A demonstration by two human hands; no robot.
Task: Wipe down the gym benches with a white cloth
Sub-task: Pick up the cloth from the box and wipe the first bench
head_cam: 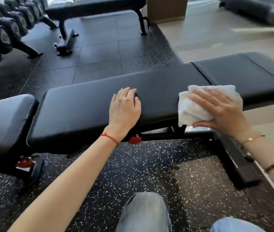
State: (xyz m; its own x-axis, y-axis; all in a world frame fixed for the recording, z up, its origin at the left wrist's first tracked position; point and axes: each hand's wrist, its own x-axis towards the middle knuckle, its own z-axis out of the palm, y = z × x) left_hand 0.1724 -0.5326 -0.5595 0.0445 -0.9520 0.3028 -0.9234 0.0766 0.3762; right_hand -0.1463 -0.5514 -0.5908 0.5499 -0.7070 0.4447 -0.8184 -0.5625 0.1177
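Two knees (143, 213) nearest; left hand (124, 108) flat on bench (82, 104); right hand (220, 111) grips one cloth (193, 108).

I count two benches: one near (99, 104), one far (96, 5). One white cloth (198, 106). Two hands: left (124, 109), right (220, 111).

No text, label or number can be read anywhere

My left hand (124, 108) lies palm down, fingers relaxed and slightly bent, arm stretched forward. My right hand (220, 109) spreads flat over the cloth (191, 108), thumb tucked beneath its lower edge, wrist angled inward.
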